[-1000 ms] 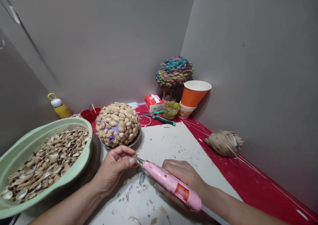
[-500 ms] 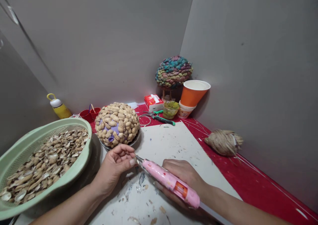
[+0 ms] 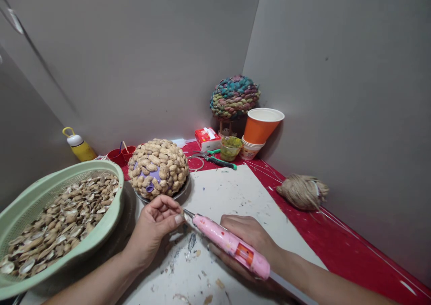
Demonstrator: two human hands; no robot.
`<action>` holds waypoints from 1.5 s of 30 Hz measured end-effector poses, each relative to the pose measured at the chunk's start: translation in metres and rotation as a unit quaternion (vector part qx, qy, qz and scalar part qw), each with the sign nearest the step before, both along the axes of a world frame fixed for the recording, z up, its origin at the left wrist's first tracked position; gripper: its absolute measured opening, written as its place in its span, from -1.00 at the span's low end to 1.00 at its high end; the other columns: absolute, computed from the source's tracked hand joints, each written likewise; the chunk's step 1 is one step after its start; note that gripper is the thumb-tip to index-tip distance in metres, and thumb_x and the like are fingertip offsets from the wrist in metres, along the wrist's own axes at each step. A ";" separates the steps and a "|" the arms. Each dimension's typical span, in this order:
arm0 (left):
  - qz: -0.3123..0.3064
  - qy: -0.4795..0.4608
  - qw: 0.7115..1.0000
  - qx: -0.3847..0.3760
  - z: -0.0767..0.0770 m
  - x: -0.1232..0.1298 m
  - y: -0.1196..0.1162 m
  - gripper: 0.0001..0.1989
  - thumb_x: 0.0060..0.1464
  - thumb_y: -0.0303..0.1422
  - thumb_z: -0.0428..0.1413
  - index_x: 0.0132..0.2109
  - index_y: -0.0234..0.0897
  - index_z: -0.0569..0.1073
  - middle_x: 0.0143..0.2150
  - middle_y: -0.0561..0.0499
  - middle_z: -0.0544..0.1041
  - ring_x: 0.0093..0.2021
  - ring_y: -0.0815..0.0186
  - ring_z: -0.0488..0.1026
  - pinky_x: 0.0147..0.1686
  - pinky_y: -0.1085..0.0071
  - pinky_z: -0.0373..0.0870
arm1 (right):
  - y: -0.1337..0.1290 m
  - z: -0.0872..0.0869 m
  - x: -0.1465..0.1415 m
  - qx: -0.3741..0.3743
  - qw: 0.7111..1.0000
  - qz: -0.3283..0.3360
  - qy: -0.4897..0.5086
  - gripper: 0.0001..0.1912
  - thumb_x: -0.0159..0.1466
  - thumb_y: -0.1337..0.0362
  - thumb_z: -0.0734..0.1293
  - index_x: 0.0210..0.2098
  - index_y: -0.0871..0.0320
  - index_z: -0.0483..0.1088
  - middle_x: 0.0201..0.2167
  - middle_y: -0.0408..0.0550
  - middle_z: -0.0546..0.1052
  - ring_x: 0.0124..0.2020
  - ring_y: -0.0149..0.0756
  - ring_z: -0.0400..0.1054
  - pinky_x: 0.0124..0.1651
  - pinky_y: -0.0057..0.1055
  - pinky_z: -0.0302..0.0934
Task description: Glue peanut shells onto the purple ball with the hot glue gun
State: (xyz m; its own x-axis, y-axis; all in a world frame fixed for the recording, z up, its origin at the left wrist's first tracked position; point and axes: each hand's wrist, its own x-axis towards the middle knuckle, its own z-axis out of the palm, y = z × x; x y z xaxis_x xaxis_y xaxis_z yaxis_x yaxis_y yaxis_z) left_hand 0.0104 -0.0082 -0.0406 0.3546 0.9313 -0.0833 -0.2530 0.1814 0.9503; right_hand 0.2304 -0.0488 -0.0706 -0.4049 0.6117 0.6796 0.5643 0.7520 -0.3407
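A pink glue gun [image 3: 229, 243] lies in the grip of my right hand [image 3: 251, 237], its metal nozzle pointing left. At the nozzle tip, my left hand [image 3: 160, 220] is closed in a pinch; whatever sits between its thumb and fingers is too small to make out. Just behind my left hand stands a ball covered with peanut shells [image 3: 161, 163], a purple surface showing through gaps, in a dark dish. To the left, a green basket [image 3: 116, 206] holds many loose shells.
Pliers [image 3: 220, 162], a green-tinted bowl [image 3: 230, 149], orange cup [image 3: 261, 128], tissue pack [image 3: 208, 139] and colourful ball [image 3: 235, 96] stand at the back. Twine [image 3: 302, 192] lies right; a yellow bottle [image 3: 82, 149] leans back left. Shell scraps dot the grey board [image 3: 266, 206].
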 end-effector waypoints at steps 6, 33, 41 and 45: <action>0.004 0.002 1.000 0.000 0.003 0.001 -0.001 -0.75 -0.14 -0.41 0.36 -0.34 -0.30 0.44 -0.37 0.07 0.50 -0.38 0.44 0.39 -0.32 0.53 0.32 | 0.000 0.001 0.000 0.001 1.000 -0.007 -0.003 -0.71 0.21 0.34 0.26 -0.56 0.07 0.06 -0.68 -0.28 0.19 -0.67 -0.48 0.06 -0.58 -0.49 -0.04; 0.015 0.008 0.999 0.028 0.001 -0.002 -0.002 -0.78 -0.07 -0.43 0.33 -0.29 -0.28 0.44 -0.33 0.08 0.48 -0.33 0.43 0.41 -0.25 0.50 0.37 | -0.002 0.002 0.001 0.002 1.000 -0.022 -0.017 -0.71 0.22 0.31 0.22 -0.58 0.07 0.04 -0.69 -0.27 0.19 -0.68 -0.47 0.05 -0.60 -0.49 -0.06; 0.031 0.008 0.998 0.054 -0.001 -0.002 -0.002 -0.79 -0.06 -0.44 0.32 -0.28 -0.27 0.45 -0.32 0.08 0.50 -0.30 0.43 0.42 -0.22 0.53 0.38 | -0.002 0.005 0.000 0.014 0.999 -0.024 -0.023 -0.72 0.23 0.31 0.21 -0.58 0.08 0.06 -0.69 -0.28 0.18 -0.68 -0.47 0.04 -0.59 -0.49 -0.09; 0.037 0.011 0.997 0.069 -0.002 -0.002 -0.003 -0.81 -0.05 -0.45 0.31 -0.28 -0.26 0.46 -0.32 0.08 0.51 -0.30 0.44 0.42 -0.23 0.54 0.38 | -0.002 0.006 0.000 0.016 0.999 -0.020 -0.023 -0.72 0.23 0.31 0.21 -0.58 0.08 0.07 -0.69 -0.28 0.18 -0.68 -0.48 0.03 -0.58 -0.49 -0.09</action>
